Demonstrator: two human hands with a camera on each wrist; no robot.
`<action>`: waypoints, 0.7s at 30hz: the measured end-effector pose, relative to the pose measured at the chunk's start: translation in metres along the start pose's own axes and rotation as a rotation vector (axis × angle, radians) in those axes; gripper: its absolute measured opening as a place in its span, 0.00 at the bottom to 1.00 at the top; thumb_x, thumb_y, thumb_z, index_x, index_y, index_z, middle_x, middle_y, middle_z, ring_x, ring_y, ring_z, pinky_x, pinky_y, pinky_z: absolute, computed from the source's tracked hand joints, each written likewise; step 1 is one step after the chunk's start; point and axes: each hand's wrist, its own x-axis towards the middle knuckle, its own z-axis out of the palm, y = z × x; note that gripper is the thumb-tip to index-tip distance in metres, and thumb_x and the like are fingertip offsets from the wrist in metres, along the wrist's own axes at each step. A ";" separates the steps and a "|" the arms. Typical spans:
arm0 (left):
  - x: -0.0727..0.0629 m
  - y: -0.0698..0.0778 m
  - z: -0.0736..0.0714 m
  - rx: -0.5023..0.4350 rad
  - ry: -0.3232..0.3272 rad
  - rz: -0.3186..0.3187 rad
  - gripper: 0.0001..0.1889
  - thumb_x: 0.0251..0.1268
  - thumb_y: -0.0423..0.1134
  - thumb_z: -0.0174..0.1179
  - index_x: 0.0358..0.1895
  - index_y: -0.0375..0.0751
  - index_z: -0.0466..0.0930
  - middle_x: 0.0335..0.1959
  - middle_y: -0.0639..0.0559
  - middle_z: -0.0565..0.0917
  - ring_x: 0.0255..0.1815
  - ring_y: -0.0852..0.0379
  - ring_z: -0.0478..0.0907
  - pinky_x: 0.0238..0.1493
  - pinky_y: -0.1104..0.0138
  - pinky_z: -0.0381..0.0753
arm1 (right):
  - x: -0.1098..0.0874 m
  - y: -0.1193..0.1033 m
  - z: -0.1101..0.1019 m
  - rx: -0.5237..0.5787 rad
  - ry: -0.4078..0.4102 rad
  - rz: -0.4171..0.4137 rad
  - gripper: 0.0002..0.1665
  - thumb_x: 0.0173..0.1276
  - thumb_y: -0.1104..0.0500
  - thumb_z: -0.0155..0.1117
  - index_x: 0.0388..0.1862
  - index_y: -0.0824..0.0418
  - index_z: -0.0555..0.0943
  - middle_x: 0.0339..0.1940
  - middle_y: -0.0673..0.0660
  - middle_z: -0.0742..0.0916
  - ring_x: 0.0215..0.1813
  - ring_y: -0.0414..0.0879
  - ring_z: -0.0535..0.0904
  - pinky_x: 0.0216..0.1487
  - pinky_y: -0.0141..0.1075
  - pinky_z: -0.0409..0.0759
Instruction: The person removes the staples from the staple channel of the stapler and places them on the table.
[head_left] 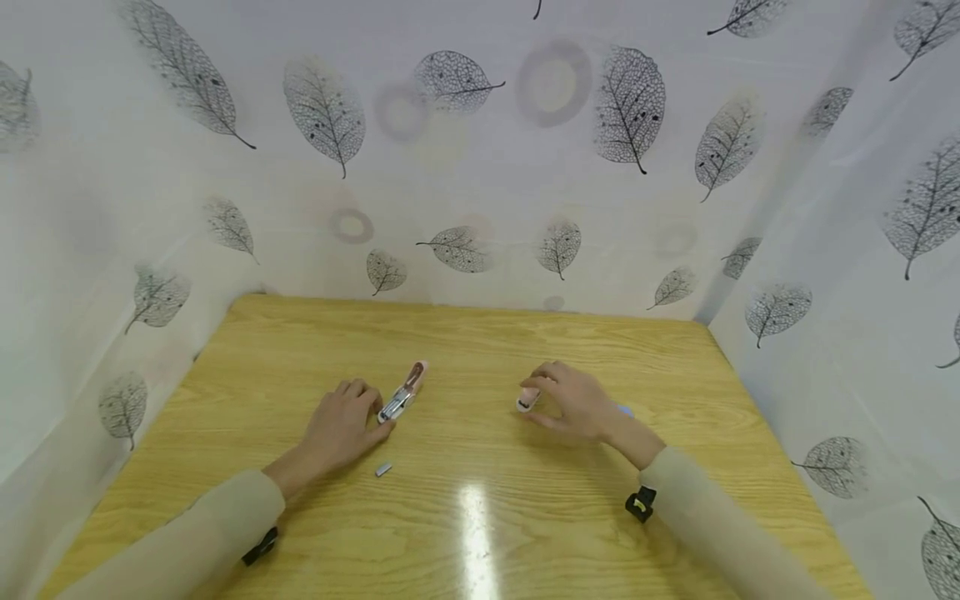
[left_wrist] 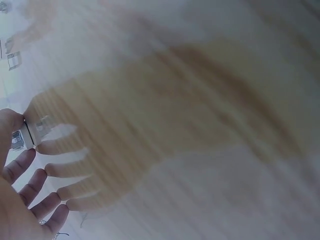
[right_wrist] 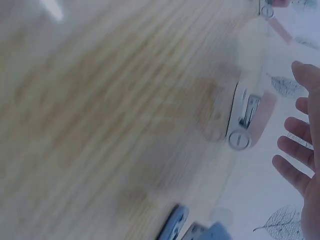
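A pink-and-white stapler lies on the table with its top swung back and its metal magazine exposed. My left hand pinches its near end between thumb and index finger; the other fingers rest beside it, and the left wrist view shows the same grip on the stapler. A second, small pink stapler stands near my right hand. In the right wrist view that hand has its fingers spread and apart from the stapler. A short silver staple strip lies near my left thumb.
A blue stapler, partly out of frame, lies beyond my right hand; a blue bit peeks out behind the right wrist in the head view. Leaf-printed white sheeting walls in the wooden table at the back and sides.
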 end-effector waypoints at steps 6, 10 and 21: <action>0.000 -0.001 0.001 0.003 -0.015 -0.013 0.16 0.64 0.53 0.72 0.39 0.45 0.82 0.44 0.45 0.84 0.42 0.48 0.77 0.41 0.54 0.79 | 0.000 0.019 -0.002 -0.037 -0.085 0.052 0.30 0.65 0.44 0.77 0.61 0.57 0.84 0.56 0.56 0.88 0.55 0.52 0.87 0.55 0.47 0.88; 0.000 -0.001 0.002 0.004 -0.016 -0.011 0.16 0.65 0.53 0.72 0.40 0.45 0.82 0.41 0.47 0.82 0.39 0.51 0.75 0.38 0.56 0.77 | -0.001 0.028 0.000 -0.054 -0.146 0.088 0.28 0.69 0.43 0.73 0.63 0.55 0.83 0.57 0.55 0.88 0.56 0.51 0.86 0.56 0.47 0.87; -0.002 -0.001 0.002 0.012 -0.004 0.001 0.16 0.66 0.54 0.71 0.40 0.45 0.81 0.41 0.47 0.82 0.40 0.51 0.76 0.38 0.56 0.78 | 0.001 0.035 0.009 -0.105 -0.182 0.035 0.22 0.70 0.46 0.71 0.59 0.53 0.85 0.52 0.54 0.90 0.54 0.49 0.86 0.53 0.44 0.88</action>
